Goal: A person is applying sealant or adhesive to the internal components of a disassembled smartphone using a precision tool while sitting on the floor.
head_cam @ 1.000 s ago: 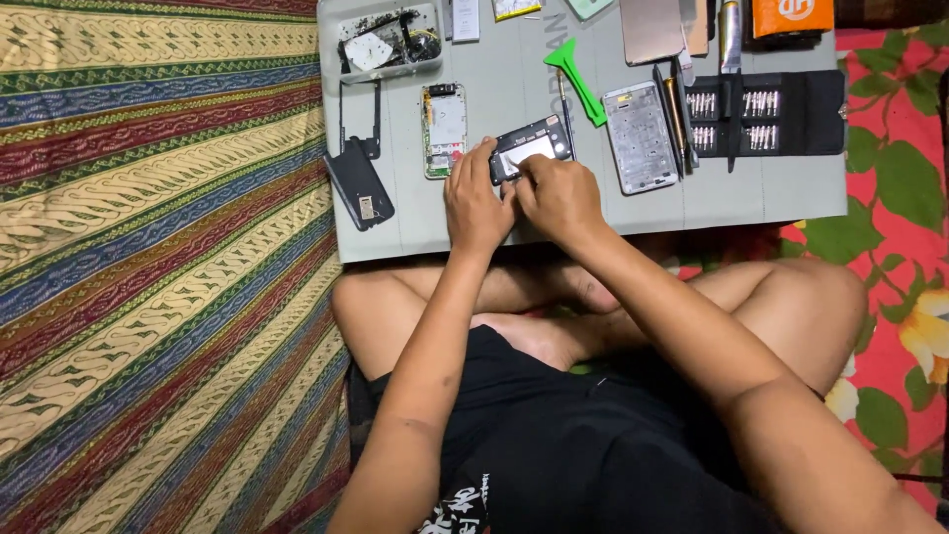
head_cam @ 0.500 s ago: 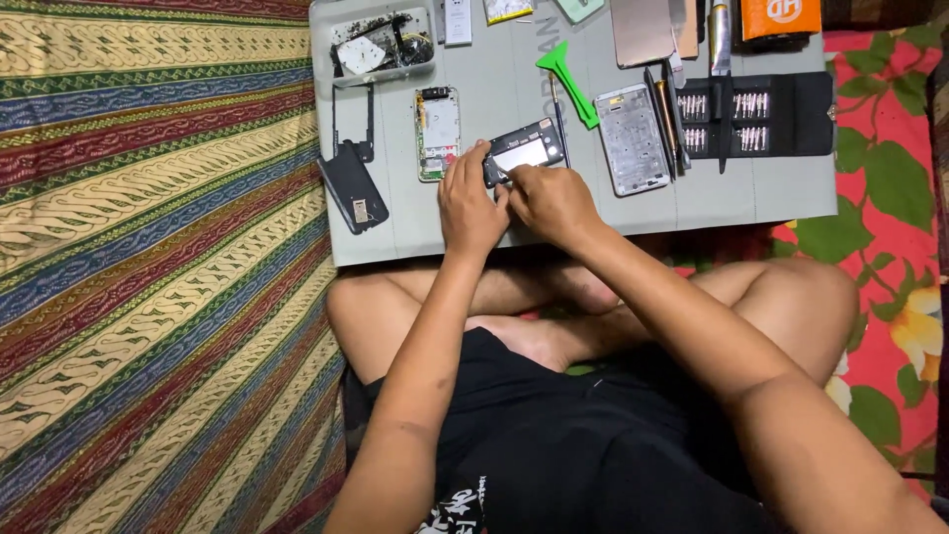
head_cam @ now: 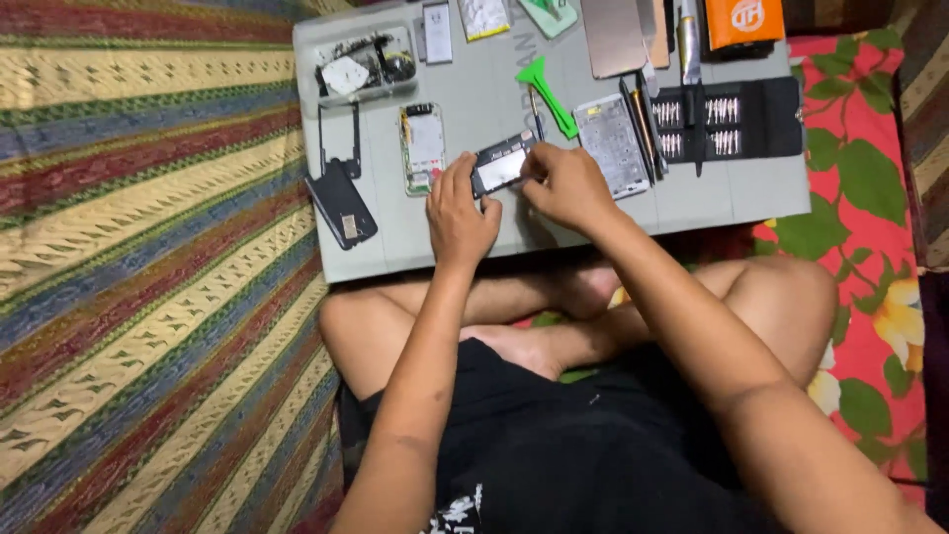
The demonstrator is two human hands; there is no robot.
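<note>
Grey table (head_cam: 474,247): small phone part (head_cam: 501,165) pinched in left hand (head_cam: 460,213) grip, steadied for right hand (head_cam: 565,186) fingertips closed on its edge.

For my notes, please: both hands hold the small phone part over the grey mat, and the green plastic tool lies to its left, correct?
Not quite. In the head view the green plastic tool lies above and to the right of the small phone part, not left. Both the left hand and right hand do hold it over the grey mat.

The work mat (head_cam: 593,222) was pale grey, with a bright green pry tool (head_cam: 547,91) at its twelve o'clock and an orange box (head_cam: 746,20) at two o'clock. At nine o'clock lay a woven mat (head_cam: 148,267) striped in yellow, red, blue and green, and at three o'clock a red cloth (head_cam: 860,247) patterned with green leaves.
</note>
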